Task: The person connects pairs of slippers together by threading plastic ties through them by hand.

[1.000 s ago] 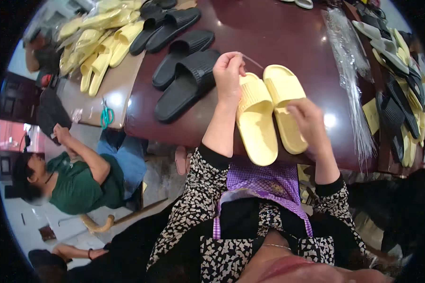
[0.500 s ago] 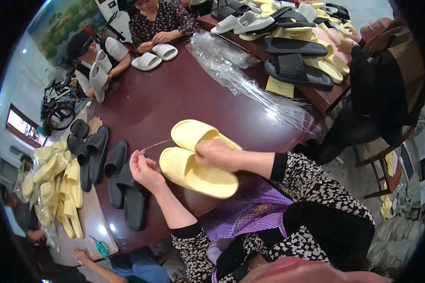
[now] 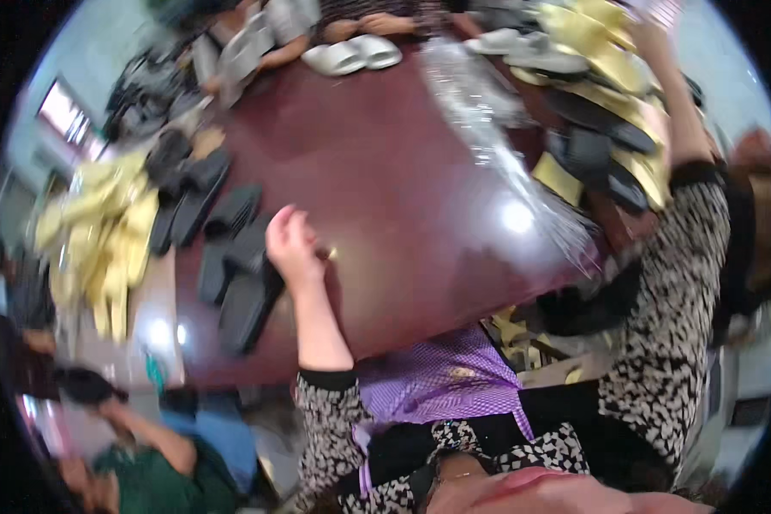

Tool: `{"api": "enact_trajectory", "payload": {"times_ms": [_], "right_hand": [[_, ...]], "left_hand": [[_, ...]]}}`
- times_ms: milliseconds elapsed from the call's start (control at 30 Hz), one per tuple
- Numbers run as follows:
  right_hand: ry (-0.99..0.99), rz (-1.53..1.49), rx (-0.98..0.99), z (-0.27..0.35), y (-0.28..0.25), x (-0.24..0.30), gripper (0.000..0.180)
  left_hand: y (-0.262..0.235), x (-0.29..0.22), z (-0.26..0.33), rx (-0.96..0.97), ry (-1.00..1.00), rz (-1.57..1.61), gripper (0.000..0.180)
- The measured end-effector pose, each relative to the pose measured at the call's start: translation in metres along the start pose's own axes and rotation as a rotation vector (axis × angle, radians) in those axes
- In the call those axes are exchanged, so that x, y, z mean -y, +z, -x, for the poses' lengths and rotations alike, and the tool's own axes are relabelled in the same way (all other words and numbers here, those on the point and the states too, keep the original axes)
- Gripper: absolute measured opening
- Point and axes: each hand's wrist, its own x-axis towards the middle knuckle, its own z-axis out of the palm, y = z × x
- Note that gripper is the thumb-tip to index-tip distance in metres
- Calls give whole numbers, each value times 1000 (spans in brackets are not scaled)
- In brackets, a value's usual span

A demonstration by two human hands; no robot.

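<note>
Head view. Right hand [image 3: 654, 32], blurred, beside pale-yellow, moulded, foam-like slippers [image 3: 587, 36] piled upper right; grip indiscernible. Left hand [image 3: 294, 247], fingers loosely curled, near black open-toed slippers [image 3: 247, 315]; hold unclear. Yellow pairs: probably light, pliant; best grasped across the straps.

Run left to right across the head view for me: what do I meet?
Heaped yellow slippers → black slippers → left hand → clear plastic → right hand, blurred.
</note>
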Motion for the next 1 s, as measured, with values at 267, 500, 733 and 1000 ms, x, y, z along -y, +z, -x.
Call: {"api": "enact_trajectory", "payload": {"times_ms": [267, 500, 733, 1000], "right_hand": [[-229, -2095, -431, 105, -321, 268, 38], [-1244, -3637, -1200, 143, -481, 298, 41], [-844, -3588, -1078, 163, -437, 286, 38], [-622, -3532, -866, 185, -418, 269, 34]], "left_hand": [[-78, -43, 37, -93, 33, -180, 23], [-65, -101, 57, 96, 247, -100, 21], [3, -188, 88, 554, 423, 72, 38], [23, -206, 114, 761, 405, 155, 46]]}}
